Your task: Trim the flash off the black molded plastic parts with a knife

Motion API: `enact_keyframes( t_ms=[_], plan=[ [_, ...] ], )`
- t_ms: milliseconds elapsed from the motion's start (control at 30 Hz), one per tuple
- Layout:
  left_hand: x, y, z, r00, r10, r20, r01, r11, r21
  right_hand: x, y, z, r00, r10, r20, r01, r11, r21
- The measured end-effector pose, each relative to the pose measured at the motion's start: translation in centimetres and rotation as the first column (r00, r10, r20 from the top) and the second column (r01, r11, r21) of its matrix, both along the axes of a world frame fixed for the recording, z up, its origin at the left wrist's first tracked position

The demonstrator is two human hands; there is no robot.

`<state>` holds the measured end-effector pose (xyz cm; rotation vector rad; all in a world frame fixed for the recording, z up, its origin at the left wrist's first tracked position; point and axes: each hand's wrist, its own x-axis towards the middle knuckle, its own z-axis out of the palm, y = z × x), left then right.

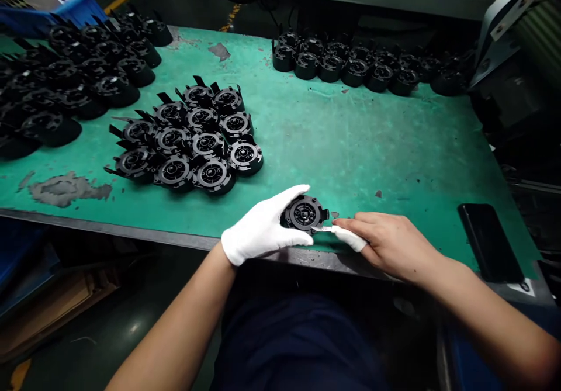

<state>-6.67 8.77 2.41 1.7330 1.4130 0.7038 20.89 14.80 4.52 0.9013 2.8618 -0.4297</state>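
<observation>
My left hand (267, 224), in a white glove, is closed around a round black plastic part (305, 213) near the table's front edge. The part's ringed face points up, and a short tab sticks out on its right side. My right hand (385, 236) is bare apart from a white cover on the thumb. Between its thumb and fingers it pinches a small thin blade (323, 228), whose tip meets the part's lower right rim. The blade's handle is hidden in the fingers. Left of my hands stands a group of similar black parts (205, 144) with upright tabs.
More black parts (65, 81) crowd the left of the green table (350, 139), and further rows (332, 66) line its back edge. A black phone (491, 242) lies at the right front corner. A blue bin (65, 11) stands back left, and machinery (517, 34) rises at the right.
</observation>
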Motion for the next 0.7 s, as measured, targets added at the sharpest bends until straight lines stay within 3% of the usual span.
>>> enact_keyframes(
  t_ms=[100,300,500,700],
  plan=[
    [0.0,0.2,0.0,1.000,-0.020,0.021,0.020,1.000,-0.006,-0.4,0.0,0.0,0.999,0.006,0.037,-0.007,1.000,0.019],
    [1.0,-0.4,0.2,0.997,0.071,0.043,-0.070,0.997,-0.015,-0.2,-1.1,-0.9,0.985,-0.160,0.059,0.148,0.974,0.169],
    [3.8,-2.3,-0.9,0.957,0.283,0.060,-0.287,0.956,0.066,1.3,-2.6,-1.4,0.966,-0.217,-0.143,0.218,0.976,-0.005],
    [6.2,-3.5,-1.9,0.904,0.414,0.100,-0.426,0.893,0.147,1.0,-5.0,-1.1,0.964,-0.236,-0.125,0.214,0.962,-0.167]
  ],
)
